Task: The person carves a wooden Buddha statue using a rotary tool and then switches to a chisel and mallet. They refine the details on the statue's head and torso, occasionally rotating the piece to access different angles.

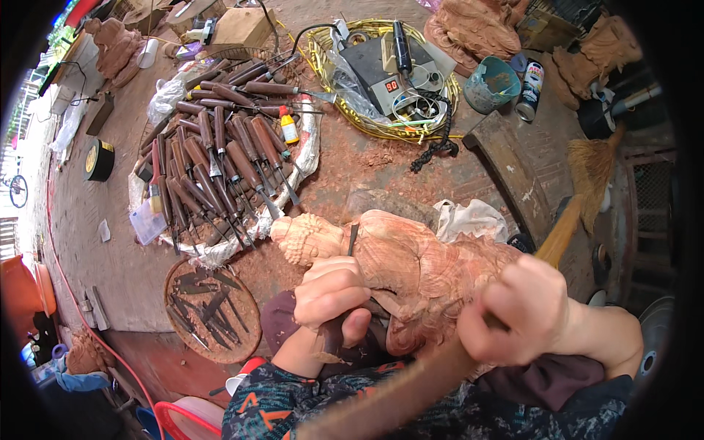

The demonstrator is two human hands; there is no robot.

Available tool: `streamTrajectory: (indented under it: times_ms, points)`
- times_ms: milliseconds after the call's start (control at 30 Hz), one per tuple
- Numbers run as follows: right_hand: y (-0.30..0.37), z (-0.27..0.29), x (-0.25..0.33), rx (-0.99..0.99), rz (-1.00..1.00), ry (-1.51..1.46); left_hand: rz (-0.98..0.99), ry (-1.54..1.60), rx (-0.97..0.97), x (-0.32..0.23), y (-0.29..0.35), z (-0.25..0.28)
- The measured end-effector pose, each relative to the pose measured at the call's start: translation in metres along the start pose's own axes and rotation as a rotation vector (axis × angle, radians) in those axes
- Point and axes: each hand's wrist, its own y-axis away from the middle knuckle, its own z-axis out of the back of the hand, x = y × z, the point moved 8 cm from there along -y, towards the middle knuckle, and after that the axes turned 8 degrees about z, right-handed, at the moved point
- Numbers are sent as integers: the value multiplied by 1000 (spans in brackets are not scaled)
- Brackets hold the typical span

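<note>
Near the worktable's point(114, 282) edge, the left hand point(332, 293) is gripping a chisel point(353, 239), the right hand point(521, 312) a blurred, probable mallet point(400, 392); carving the figure point(396, 253) is seemingly calling next for steady aim

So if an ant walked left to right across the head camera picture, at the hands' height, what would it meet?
Orange tub, grey bars, round tray of dark blades, left hand gripping a thin metal tool, right hand. The carved figure overlaps both hands, so I left it out.
</note>
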Motion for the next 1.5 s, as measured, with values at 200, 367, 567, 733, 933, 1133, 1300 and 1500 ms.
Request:
streamTrajectory:
  times_ms: [200,367,567,733,933,1133,1300,1500]
  points:
    - [0,5,3,-36,-7,-28,22,-38,22,1,-2,-1]
    - [-3,6,4,-11,-15,26,15,11,-13,2,-2,4]
    - [-3,-1,-4,26,-73,75,82,-8,-17,3,-5,9]
    - [0,6,-1,-5,-37,-76,92,-29,-37,9,-1,7]
    - [-3,-4,6,29,-46,23,-17,-83,-158,0,2,12]
    - [-7,5,12,-64,-29,-136,49,6,-229,3,3,12]
    - [-11,13,16,-119,3,-101,73,-7,-213,10,4,13]
    - [-10,3,8,51,-101,12,57,27,-183,14,2,13]
